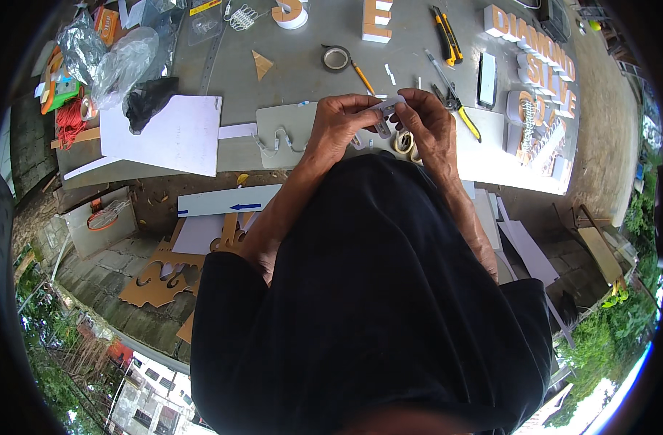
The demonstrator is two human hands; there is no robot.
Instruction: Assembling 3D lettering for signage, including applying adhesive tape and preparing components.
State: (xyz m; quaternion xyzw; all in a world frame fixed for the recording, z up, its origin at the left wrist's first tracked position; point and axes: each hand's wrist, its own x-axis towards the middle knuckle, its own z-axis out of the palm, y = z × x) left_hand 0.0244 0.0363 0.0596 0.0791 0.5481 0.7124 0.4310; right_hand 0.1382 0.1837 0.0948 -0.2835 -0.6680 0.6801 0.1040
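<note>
In the head view, your left hand (337, 125) and right hand (430, 127) meet over the near part of the workbench (237, 69), and each pinches the same small pale strip (387, 109) between thumb and fingertips. That strip lies in the gap between your hands, level with the fingertips, so neither hand is clearly nearer: both touch it. Its long axis seems to slant from your right fingertips, at the far end, down toward you and slightly left, though your fingers cover part of it. A further pale piece (357, 141) shows under your left fingers; whether it joins the strip cannot be told. Just on the near side of the grip, closer to your right hand, sits a cream tape roll (402, 142). Left of the grip, apart from your left hand and nearer to it than to the right, a wavy chain of small pieces (277, 141) lies on a grey sheet (297, 116). Right of the grip, beside your right hand, a yellow-handled tool (467, 123) points away from you, with a phone (487, 81) farther right. Beyond the grip and a little left lie a pencil (362, 78) and a black tape roll (336, 59).
</note>
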